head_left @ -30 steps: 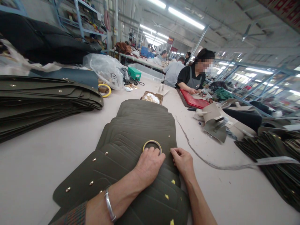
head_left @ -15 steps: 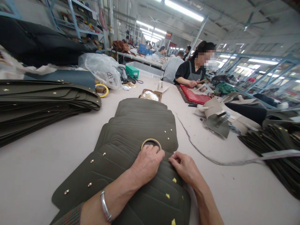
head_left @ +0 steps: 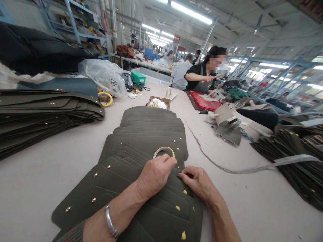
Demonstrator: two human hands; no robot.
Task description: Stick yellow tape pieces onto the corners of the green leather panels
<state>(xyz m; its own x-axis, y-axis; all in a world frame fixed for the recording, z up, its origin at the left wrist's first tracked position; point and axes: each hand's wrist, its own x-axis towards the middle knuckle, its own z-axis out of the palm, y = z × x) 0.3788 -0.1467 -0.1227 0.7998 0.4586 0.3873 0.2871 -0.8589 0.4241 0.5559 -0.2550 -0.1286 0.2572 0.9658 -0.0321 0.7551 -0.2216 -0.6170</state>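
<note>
Left hand [head_left: 156, 173]: fingers clamped on the yellow-rimmed tape roll [head_left: 164, 148], which sits at 1 o'clock from that hand, over the dark green panels [head_left: 141, 168]. Right hand [head_left: 198, 181], at 4 o'clock from the roll: thumb and forefinger together at the panels; anything pinched cannot be determined. Yellow scraps [head_left: 178, 208] lie around its 7 o'clock.

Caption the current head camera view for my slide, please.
Left hand holding a yellow-rimmed tape roll, right hand pinched, both over overlapping dark olive panels bearing yellow flecks.
</note>
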